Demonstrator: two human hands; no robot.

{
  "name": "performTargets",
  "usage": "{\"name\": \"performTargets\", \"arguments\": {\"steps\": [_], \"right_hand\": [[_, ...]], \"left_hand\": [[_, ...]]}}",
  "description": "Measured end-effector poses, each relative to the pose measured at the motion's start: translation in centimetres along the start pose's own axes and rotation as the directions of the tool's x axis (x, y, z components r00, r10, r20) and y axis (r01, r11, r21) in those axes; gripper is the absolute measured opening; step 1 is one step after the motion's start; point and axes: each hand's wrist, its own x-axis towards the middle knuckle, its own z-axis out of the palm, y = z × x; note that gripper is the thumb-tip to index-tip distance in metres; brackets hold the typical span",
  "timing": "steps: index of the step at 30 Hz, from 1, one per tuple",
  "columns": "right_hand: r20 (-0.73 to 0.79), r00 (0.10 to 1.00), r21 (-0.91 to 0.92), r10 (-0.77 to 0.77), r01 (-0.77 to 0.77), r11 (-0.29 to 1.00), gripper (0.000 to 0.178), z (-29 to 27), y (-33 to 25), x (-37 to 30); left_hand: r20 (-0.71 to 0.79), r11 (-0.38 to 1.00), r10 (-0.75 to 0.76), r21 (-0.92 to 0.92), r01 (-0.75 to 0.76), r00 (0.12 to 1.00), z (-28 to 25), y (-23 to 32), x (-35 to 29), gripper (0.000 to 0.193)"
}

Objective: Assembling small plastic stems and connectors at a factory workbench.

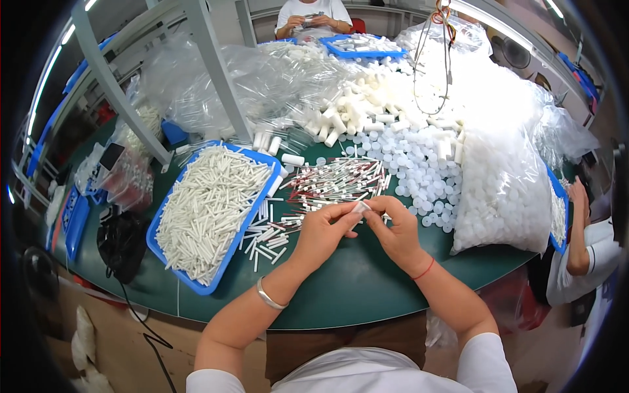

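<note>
Over the front middle of the green table, my two hands meet with the fingertips close together. My left hand (pixel 321 230) pinches a small white piece (pixel 361 207) between thumb and fingers. From the other side, my right hand (pixel 398 237) has its thumb and fingers closed on the same piece; its exact shape is mostly covered. Just beyond the fingers lies a heap of thin white sticks with red wires (pixel 337 180). Loose short white rods (pixel 265 247) are scattered left of my left hand. Translucent white round caps (pixel 429 183) spread out beyond my right hand.
A blue tray (pixel 205 288) full of white rods stands at left, near a black bag (pixel 122 242). Thick white tubes (pixel 367 101) pile up behind. A filled plastic bag (pixel 501 203) stands at right. Grey posts rise at left. Two other people sit across and at far right.
</note>
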Motion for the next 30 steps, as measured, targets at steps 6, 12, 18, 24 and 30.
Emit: {"name": "performTargets", "arguments": {"steps": [6, 12, 18, 24, 30], "right_hand": [[0.112, 0.963, -0.155, -0.243, 0.259, 0.953, 0.019, -0.4, 0.0, 0.3], [0.258, 0.922, -0.392, -0.287, 0.372, 0.841, 0.019, -1.3, 1.6, 0.7], [0.338, 0.893, -0.425, -0.298, 0.427, 0.798, 0.031, -0.8, 0.9, 0.4], [0.346, 0.922, -0.299, -0.172, 0.282, 0.912, 0.035, -1.2, 0.2, 0.2], [0.194, 0.967, -0.343, -0.166, 0.225, 0.912, 0.027, -0.5, -0.1, 0.5]], "left_hand": [[0.176, 0.89, -0.316, -0.287, 0.355, 0.932, -2.1, -1.0, 0.3, 0.03], [0.069, 0.978, -0.143, 0.165, 0.13, 0.987, -3.3, 0.3, 0.5, 0.033], [0.127, 0.958, -0.143, 0.266, 0.105, 0.982, -2.9, -0.2, 1.3, 0.053], [0.354, 0.958, -0.25, 0.224, 0.178, 0.901, -2.7, 1.0, 4.0, 0.057], [0.164, 0.201, 0.448, 0.94, -0.277, 0.879, -9.8, -1.8, 13.6, 0.03]]}}
